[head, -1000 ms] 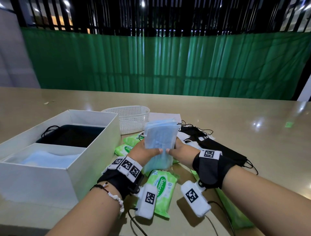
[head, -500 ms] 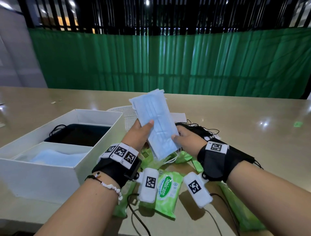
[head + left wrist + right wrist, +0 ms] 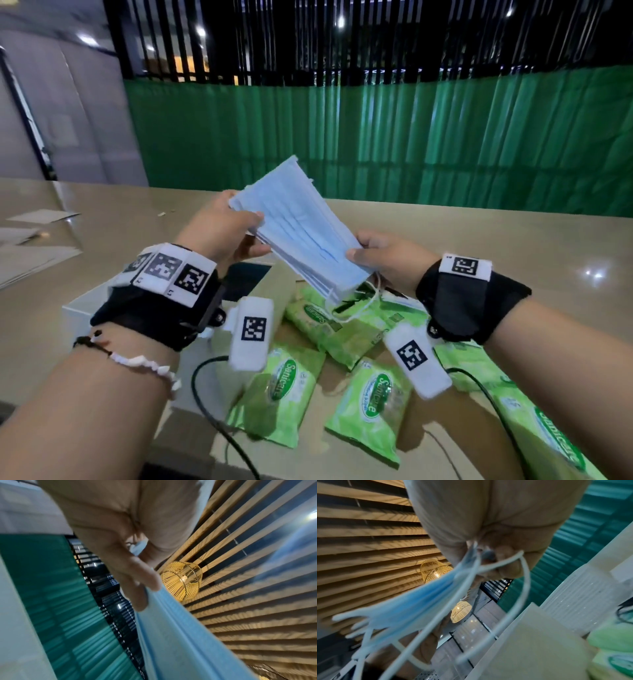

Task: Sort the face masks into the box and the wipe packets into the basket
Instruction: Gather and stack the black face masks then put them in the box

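Both my hands hold a stack of light blue face masks (image 3: 298, 226) up above the table, tilted down to the right. My left hand (image 3: 236, 226) grips its upper left end, thumb on top. At the lower right end my right hand (image 3: 368, 255) pinches the stack, and white ear loops (image 3: 356, 308) dangle below it. The left wrist view shows my fingers (image 3: 137, 588) on the blue masks (image 3: 180, 642). In the right wrist view the masks (image 3: 412, 605) and loops (image 3: 522, 582) hang from my fingers. Several green wipe packets (image 3: 370, 407) lie on the table beneath. The white box (image 3: 82, 308) is mostly hidden behind my left wrist.
Papers (image 3: 30, 253) lie on the table at the far left. A green curtain (image 3: 376, 144) runs behind the table. Cables (image 3: 212, 411) trail from my wrist cameras across the packets. The basket is hidden in the head view; a white ribbed wall (image 3: 583, 609) shows in the right wrist view.
The mask stack has risen higher above the table and tilted further, its top end going left with my left hand. My head has come closer and turned left.
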Available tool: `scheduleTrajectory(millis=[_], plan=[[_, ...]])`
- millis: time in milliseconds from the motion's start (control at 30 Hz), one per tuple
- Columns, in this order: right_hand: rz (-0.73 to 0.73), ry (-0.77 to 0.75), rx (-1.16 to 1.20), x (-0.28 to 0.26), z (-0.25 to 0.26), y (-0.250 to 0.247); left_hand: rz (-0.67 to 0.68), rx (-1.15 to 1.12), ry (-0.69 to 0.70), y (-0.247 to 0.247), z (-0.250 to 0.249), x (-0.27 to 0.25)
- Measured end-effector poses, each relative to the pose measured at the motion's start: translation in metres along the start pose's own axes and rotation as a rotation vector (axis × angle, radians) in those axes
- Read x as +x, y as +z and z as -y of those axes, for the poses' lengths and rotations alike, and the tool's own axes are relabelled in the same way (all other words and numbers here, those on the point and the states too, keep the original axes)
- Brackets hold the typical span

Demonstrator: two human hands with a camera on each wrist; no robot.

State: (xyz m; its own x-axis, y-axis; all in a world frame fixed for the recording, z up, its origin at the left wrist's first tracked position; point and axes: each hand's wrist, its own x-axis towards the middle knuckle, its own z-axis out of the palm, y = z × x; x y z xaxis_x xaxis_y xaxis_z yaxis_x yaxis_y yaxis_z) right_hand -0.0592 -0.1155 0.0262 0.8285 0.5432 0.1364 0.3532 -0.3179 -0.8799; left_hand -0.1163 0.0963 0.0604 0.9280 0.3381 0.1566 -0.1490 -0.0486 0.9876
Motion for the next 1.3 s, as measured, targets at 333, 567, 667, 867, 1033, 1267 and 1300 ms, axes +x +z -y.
scheduleTrajectory(millis=[333, 567, 667, 867, 1033, 1267, 1300], plan=[[0.200, -0.126, -0.492, 0.030, 0.029, 0.082, -0.515, 0.123, -0.075, -0.144, 0.021, -0.010], [0.374, -0.171, -0.712, 0.037, 0.019, 0.115, -0.483, 0.369, -0.198, -0.149, 0.051, -0.004], [0.396, -0.174, -0.737, 0.039, 0.013, 0.111, -0.459, 0.405, -0.198, -0.140, 0.057, -0.001], [0.389, -0.193, -0.692, 0.037, 0.010, 0.114, -0.403, 0.624, -0.218, -0.134, 0.057, 0.000], [0.385, -0.159, -0.661, 0.040, 0.002, 0.115, -0.157, 1.303, -0.289, -0.136, 0.068, 0.008], [0.387, -0.144, -0.612, 0.044, -0.004, 0.116, -0.120, 1.312, -0.358, -0.144, 0.075, 0.012], [0.388, -0.145, -0.611, 0.045, -0.004, 0.117, -0.134, 1.259, -0.338, -0.147, 0.076, 0.012]])
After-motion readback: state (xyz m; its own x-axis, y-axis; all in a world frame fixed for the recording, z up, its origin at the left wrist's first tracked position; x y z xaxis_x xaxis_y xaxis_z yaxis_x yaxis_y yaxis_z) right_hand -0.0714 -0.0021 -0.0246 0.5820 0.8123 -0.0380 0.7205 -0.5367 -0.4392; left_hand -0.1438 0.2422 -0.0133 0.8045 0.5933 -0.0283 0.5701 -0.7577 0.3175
